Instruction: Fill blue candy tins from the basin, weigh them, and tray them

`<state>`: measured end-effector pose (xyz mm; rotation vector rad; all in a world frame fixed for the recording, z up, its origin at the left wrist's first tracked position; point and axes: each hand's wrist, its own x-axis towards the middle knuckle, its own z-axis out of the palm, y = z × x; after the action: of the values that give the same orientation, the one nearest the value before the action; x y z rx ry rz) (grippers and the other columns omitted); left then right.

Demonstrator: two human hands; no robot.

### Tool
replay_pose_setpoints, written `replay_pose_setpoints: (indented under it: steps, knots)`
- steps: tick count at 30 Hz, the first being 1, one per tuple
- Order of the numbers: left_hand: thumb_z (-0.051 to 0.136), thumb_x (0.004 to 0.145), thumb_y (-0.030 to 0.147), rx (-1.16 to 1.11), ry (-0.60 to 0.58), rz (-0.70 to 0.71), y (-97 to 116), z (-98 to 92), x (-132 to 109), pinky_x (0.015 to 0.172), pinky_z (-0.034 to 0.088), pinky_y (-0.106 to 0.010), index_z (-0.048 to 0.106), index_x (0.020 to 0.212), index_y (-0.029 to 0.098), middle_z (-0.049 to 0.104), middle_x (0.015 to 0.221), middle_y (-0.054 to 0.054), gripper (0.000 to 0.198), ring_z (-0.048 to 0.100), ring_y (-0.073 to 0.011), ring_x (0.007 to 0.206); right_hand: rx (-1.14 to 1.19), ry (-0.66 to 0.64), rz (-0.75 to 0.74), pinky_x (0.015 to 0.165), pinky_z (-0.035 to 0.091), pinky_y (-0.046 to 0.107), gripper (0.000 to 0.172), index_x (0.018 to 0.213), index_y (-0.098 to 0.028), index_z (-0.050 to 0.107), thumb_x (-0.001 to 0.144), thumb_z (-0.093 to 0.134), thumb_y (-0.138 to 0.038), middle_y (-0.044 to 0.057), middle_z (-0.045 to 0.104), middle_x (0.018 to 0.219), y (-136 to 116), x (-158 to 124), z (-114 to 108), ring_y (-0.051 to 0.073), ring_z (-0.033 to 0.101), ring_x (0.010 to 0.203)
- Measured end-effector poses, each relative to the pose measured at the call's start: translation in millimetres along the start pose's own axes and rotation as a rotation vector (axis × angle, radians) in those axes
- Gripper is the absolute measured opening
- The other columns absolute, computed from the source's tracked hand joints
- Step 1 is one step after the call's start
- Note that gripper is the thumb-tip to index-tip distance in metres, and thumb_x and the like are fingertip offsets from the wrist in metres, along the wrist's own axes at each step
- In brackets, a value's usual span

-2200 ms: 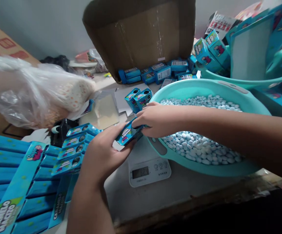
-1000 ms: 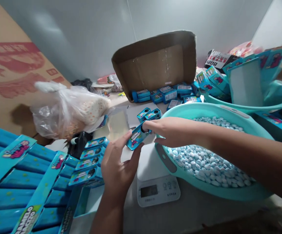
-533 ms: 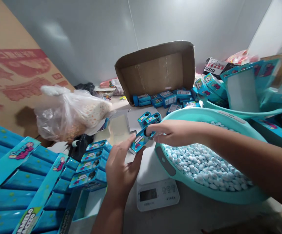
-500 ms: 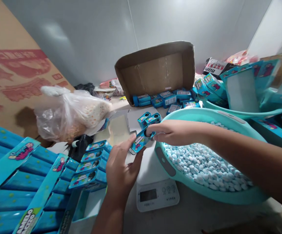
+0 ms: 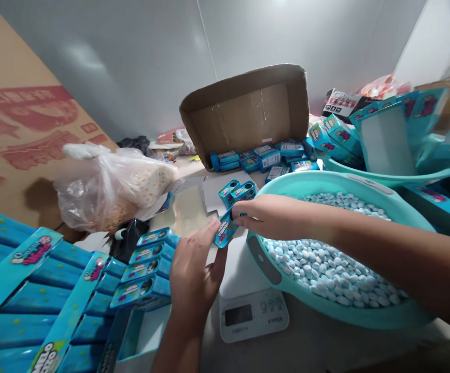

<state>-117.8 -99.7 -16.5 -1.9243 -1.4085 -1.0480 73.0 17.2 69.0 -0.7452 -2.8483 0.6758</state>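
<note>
A small blue candy box (image 5: 225, 231) with printed lettering is held between both hands above the white kitchen scale (image 5: 254, 314). My left hand (image 5: 196, 264) grips its lower left end between thumb and fingers. At its upper right end, my right hand (image 5: 250, 213) has its fingers closed against the box; the fingertips are partly hidden. Two more candy boxes (image 5: 236, 191) stand just beyond. Beneath my right forearm is a turquoise basin (image 5: 287, 181) of pale blue candies (image 5: 326, 269). Several candy boxes (image 5: 147, 267) stand in a row left of my left hand.
An open cardboard box (image 5: 248, 114) lies behind, with blue boxes at its mouth. Display cartons (image 5: 34, 290) fill the lower left, near clear plastic bags (image 5: 116, 181). Another turquoise basin (image 5: 435, 176) with cartons is at the right. A large printed carton (image 5: 23, 124) rises at the left.
The candy box has turned more upright between my hands, and my right fingers have shifted over its upper end. The view has moved slightly.
</note>
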Motion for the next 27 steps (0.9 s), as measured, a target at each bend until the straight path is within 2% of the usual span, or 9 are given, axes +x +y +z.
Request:
replay_pose_setpoints:
  steps: [5,11,15,19,23,27]
  knots:
    - [0.072,0.085,0.008,-0.013,-0.029,0.047,0.0,-1.4,1.0,0.100,0.053,-0.037,0.056,0.139,0.019,0.072,0.125,-0.012,0.057,0.067,-0.0246,0.117,0.026,0.017,-0.014,0.061,0.029,0.026,0.023,0.097,-0.019,0.066,0.100,0.046,-0.030,0.004,0.067,0.087,3.5,2.7,1.0,0.013,0.051,0.069]
    - [0.072,0.085,0.008,-0.002,-0.034,0.075,1.3,0.4,2.3,0.098,0.053,-0.037,0.055,0.139,0.020,0.073,0.124,-0.012,0.058,0.068,-0.0247,0.116,0.036,0.091,0.006,0.061,0.029,0.027,0.017,0.095,-0.019,0.070,0.096,0.058,-0.030,0.003,0.067,0.083,6.6,2.5,-0.2,0.012,0.049,0.068]
    - [0.070,0.087,0.008,-0.011,-0.059,0.076,1.7,2.8,0.6,0.098,0.053,-0.038,0.054,0.140,0.022,0.073,0.124,-0.011,0.058,0.068,-0.0245,0.117,0.035,0.081,0.001,0.061,0.031,0.026,0.012,0.097,-0.019,0.072,0.092,0.063,-0.025,0.002,0.068,0.085,8.6,3.4,-1.8,0.012,0.051,0.069]
    - [0.070,0.086,0.007,-0.024,-0.063,0.067,2.2,3.9,-1.4,0.100,0.052,-0.038,0.054,0.141,0.022,0.072,0.126,-0.011,0.059,0.066,-0.0241,0.119,-0.003,0.055,-0.007,0.063,0.035,0.027,0.016,0.103,-0.020,0.073,0.093,0.060,-0.023,0.002,0.070,0.089,9.0,1.8,-4.8,0.013,0.054,0.072]
    - [0.074,0.083,0.007,0.006,-0.009,0.082,1.8,2.2,-0.5,0.098,0.053,-0.038,0.054,0.143,0.022,0.073,0.125,-0.011,0.065,0.068,-0.0246,0.116,-0.095,0.091,-0.102,0.070,0.041,0.028,0.025,0.101,-0.024,0.072,0.096,0.048,-0.017,0.003,0.070,0.092,6.5,-5.1,-4.9,0.015,0.060,0.078]
    - [0.075,0.079,0.004,0.085,0.045,0.186,1.0,-1.1,2.5,0.096,0.054,-0.039,0.054,0.144,0.022,0.074,0.122,-0.013,0.071,0.070,-0.0256,0.109,-0.281,0.077,-0.157,0.071,0.044,0.032,0.030,0.108,-0.022,0.070,0.086,0.053,-0.010,0.007,0.069,0.097,3.9,-11.6,1.0,0.019,0.063,0.082]
